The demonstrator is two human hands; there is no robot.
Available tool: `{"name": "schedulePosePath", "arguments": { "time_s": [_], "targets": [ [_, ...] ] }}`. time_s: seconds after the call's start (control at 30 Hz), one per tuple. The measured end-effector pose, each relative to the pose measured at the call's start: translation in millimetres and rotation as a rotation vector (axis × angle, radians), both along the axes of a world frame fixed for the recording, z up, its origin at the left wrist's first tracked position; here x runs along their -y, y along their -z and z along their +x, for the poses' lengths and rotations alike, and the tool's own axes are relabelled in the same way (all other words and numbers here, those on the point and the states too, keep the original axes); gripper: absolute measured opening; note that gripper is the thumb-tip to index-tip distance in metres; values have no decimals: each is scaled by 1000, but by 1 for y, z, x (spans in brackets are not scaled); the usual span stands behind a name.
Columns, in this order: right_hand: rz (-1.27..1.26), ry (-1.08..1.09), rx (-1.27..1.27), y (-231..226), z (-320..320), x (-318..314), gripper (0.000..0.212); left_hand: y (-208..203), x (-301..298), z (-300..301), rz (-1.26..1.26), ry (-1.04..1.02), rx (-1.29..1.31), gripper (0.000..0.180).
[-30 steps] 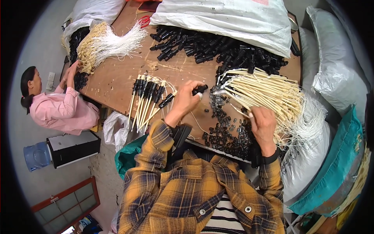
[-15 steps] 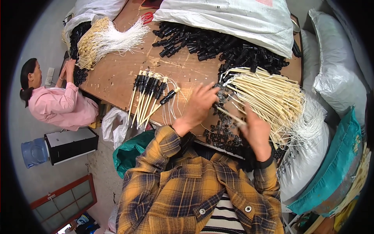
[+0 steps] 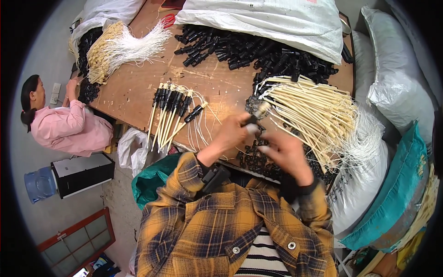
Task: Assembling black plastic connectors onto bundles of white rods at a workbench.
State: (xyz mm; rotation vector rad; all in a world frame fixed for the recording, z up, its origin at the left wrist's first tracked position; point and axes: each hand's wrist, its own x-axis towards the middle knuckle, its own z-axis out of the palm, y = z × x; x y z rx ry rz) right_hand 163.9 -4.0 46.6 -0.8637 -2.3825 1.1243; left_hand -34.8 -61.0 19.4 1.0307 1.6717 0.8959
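My left hand (image 3: pixel 230 134) is closed on a black plastic fitting (image 3: pixel 253 121), a blurred cream-coloured end (image 3: pixel 263 109) showing beyond it. Close by on the right, my right hand (image 3: pixel 288 154) is smeared by motion; whether it grips anything does not show. Beneath both hands lie many small black clips (image 3: pixel 251 159) along the near table edge. Right of them is a heap of cream sticks (image 3: pixel 309 104) with white cords (image 3: pixel 364 136) at their ends. A row of sticks fitted with black sleeves (image 3: pixel 170 106) rests left of my left hand.
Black plastic fittings (image 3: pixel 258 48) spill from a white sack (image 3: pixel 267 18) at the table's far side. Stuffed white sacks (image 3: pixel 397 64) and a teal bag (image 3: pixel 392 198) crowd the right. Far left, a person in pink (image 3: pixel 71 124) works beside another bundle of sticks (image 3: pixel 104 55).
The stick held between my hands has left its earlier slanted position. Now a black fitting shows at my left hand, and my right hand has moved left, closer to it.
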Motion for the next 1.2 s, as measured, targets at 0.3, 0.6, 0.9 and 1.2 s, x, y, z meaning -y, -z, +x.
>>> {"name": "schedulePosePath", "arguments": {
  "time_s": [0.3,0.6,0.9,1.2],
  "targets": [
    [326,206,-60,34,-12,15,13,15,9,-4,214,160,-257,33],
    [300,208,3,30,-13,12,15,7,11,-2,265,335,-486,39],
    [94,89,-96,30,-11,15,13,-8,5,-3,81,536,-435,47],
    [137,67,-64,29,-18,21,15,-9,8,0,294,341,-49,44]
  ]
}}
